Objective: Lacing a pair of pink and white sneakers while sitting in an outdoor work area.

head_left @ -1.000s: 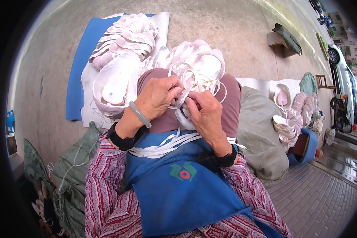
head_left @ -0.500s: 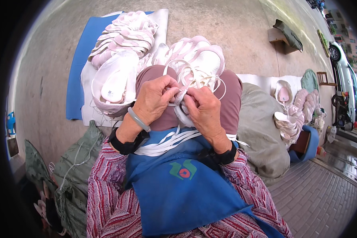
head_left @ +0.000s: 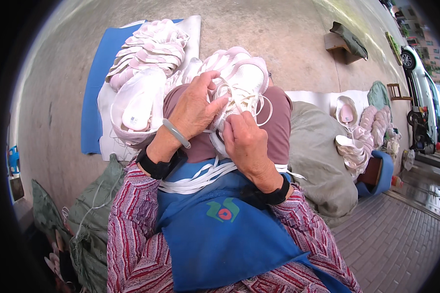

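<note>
Loosened since the earlier frame, the left hand (head_left: 188, 111) is half-spread, seemingly empty, at the pale shoe (head_left: 246, 79), mid-frame; the right hand (head_left: 248, 146) curls near its collar, any hold hidden. Mauve-clad knees (head_left: 279, 115) apparently prop it so laces (head_left: 239, 96) face up; stacked shoes (head_left: 149, 51) lie upper left.

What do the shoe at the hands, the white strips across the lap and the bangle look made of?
Shoe: probably matte textile mesh, given its textured surface. White strips: likely soft woven fabric, flat and draping. Bangle: smooth, glossy grey, perhaps stone, glass or plastic.
</note>
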The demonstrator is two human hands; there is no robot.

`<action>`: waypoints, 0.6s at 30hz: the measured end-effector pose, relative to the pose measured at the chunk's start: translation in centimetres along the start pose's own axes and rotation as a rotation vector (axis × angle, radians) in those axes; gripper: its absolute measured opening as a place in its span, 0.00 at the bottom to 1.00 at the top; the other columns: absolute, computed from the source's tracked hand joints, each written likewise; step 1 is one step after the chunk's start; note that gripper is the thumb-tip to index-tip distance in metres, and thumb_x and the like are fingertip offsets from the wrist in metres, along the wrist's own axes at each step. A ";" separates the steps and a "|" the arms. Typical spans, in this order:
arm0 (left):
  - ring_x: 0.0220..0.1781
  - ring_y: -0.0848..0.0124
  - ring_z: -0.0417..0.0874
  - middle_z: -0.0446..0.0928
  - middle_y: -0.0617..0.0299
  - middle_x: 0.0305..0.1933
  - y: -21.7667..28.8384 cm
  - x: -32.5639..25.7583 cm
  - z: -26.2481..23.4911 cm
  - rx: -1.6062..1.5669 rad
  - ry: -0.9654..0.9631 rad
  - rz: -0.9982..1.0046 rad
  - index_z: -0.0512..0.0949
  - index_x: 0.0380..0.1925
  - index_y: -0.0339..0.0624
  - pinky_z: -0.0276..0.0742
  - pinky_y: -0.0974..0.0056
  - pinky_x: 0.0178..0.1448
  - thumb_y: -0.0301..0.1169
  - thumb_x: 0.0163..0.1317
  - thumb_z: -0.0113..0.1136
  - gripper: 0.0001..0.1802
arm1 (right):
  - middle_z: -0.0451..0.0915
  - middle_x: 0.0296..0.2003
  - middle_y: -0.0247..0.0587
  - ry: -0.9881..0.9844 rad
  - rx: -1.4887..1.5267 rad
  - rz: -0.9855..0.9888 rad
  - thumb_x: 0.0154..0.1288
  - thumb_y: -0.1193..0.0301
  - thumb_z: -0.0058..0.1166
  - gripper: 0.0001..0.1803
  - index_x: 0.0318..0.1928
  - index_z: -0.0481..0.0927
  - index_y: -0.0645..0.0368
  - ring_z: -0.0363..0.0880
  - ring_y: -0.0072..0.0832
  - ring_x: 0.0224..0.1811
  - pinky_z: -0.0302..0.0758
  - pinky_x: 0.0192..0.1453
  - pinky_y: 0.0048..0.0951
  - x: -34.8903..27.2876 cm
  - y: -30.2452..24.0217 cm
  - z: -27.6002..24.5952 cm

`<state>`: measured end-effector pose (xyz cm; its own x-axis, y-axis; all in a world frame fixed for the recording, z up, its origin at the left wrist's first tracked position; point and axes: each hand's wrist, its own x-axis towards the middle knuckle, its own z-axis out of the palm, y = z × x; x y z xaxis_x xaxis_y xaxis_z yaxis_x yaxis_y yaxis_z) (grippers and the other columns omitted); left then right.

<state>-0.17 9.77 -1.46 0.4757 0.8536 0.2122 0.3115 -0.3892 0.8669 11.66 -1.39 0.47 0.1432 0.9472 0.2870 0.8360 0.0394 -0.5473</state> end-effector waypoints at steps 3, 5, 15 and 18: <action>0.30 0.74 0.80 0.77 0.60 0.35 -0.8 1.2 0.0 0.089 -0.201 0.011 0.74 0.50 0.34 0.77 0.69 0.37 0.26 0.63 0.57 0.15 | 0.72 0.26 0.43 0.013 -0.114 -0.058 0.57 0.77 0.57 0.05 0.32 0.74 0.59 0.76 0.41 0.26 0.73 0.26 0.37 0.5 0.8 -2.6; 0.35 0.73 0.81 0.78 0.59 0.39 0.0 2.1 -0.7 -0.066 -0.289 -0.251 0.74 0.50 0.34 0.78 0.68 0.43 0.25 0.64 0.56 0.15 | 0.71 0.27 0.42 0.062 -0.170 -0.109 0.59 0.75 0.57 0.06 0.30 0.72 0.58 0.77 0.41 0.26 0.74 0.25 0.35 1.2 2.6 -4.3; 0.39 0.72 0.84 0.81 0.57 0.39 -1.2 0.8 -0.8 -0.310 0.058 -0.175 0.77 0.41 0.34 0.78 0.69 0.43 0.25 0.62 0.57 0.08 | 0.77 0.30 0.50 0.015 -0.078 0.024 0.60 0.73 0.54 0.05 0.32 0.78 0.61 0.78 0.47 0.36 0.74 0.43 0.43 7.6 8.8 -3.6; 0.34 0.81 0.76 0.78 0.67 0.31 2.3 -2.6 -2.7 -0.156 -0.066 -0.186 0.78 0.38 0.37 0.72 0.73 0.37 0.27 0.65 0.59 0.05 | 0.77 0.34 0.51 0.023 0.031 0.117 0.62 0.71 0.53 0.08 0.38 0.79 0.61 0.78 0.47 0.36 0.74 0.43 0.41 6.6 8.5 -3.8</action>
<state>-2.94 7.66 1.19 0.4764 0.8791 0.0165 0.2708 -0.1646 0.9485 21.74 4.02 0.71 0.2513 0.9382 0.2379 0.7961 -0.0605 -0.6022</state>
